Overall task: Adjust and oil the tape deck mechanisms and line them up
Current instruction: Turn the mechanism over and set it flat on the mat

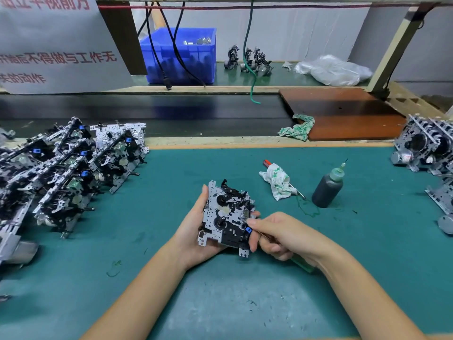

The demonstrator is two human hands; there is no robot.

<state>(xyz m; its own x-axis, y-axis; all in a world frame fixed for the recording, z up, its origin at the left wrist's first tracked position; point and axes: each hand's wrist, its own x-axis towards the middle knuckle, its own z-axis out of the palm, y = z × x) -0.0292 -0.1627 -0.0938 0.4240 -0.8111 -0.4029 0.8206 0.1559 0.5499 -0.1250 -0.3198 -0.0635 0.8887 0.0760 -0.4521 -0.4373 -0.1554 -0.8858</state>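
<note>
My left hand (193, 231) grips a metal tape deck mechanism (226, 218) from below and the left, face up over the green mat (245, 303). My right hand (282, 235) pinches a thin tool with a green handle (302, 263); its tip touches the mechanism's right side near a blue part. Rows of leaning mechanisms (66, 168) fill the left of the mat. More mechanisms (426, 148) stand at the right edge. A dark oil bottle (328, 186) with a green needle cap stands right of centre.
A screwdriver wrapped in a white rag (278, 180) lies beside the bottle. A green-patterned cloth (297, 127) lies on a brown board (343, 111) behind the mat. A dark belt (147, 111) runs across; beyond it are a blue bin (181, 55), hanging cables and a plastic bag (333, 69).
</note>
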